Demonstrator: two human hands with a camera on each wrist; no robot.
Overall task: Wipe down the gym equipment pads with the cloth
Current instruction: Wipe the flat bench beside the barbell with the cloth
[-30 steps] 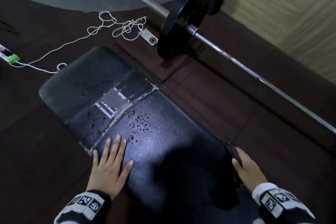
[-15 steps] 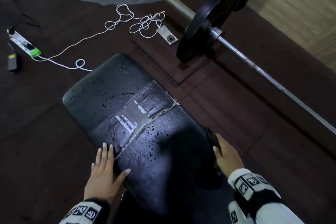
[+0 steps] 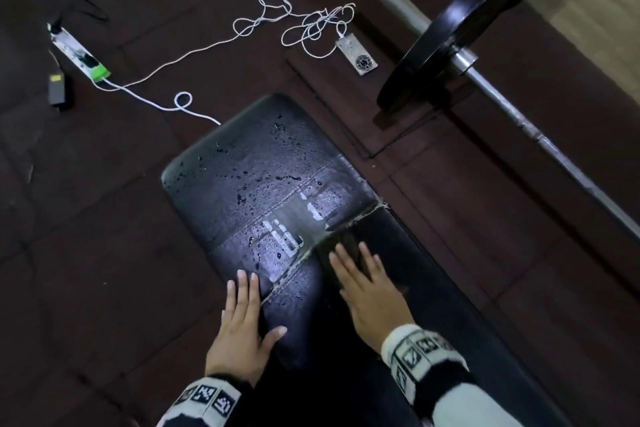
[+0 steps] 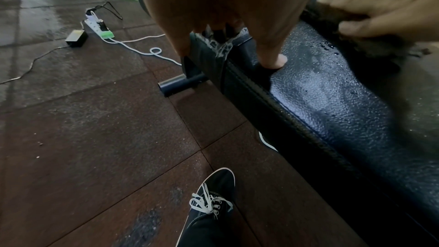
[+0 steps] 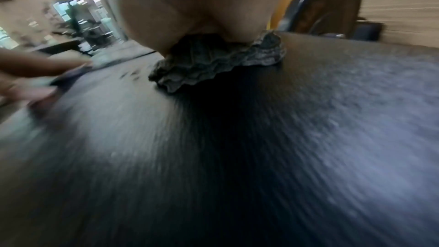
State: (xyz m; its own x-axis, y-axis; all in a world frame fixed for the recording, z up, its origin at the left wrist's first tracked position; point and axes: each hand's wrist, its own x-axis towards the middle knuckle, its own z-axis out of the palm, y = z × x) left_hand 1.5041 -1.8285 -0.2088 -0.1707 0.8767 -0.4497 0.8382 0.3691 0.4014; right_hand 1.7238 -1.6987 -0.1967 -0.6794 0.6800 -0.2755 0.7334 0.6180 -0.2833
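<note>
Wiping looks barely begun: the right hand (image 3: 372, 291), fingers flat, presses the cloth (image 5: 215, 63) mid-bench (image 3: 433, 305) by the seam. Droplets (image 3: 242, 177) cover the far pad (image 3: 249, 163). The left hand (image 3: 242, 326) rests flat on the left edge.

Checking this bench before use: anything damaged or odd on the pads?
Yes. The bench pad is spattered with droplets, and a worn, peeling patch with a frayed seam sits between its sections, just ahead of the right hand pressing the cloth.
</note>
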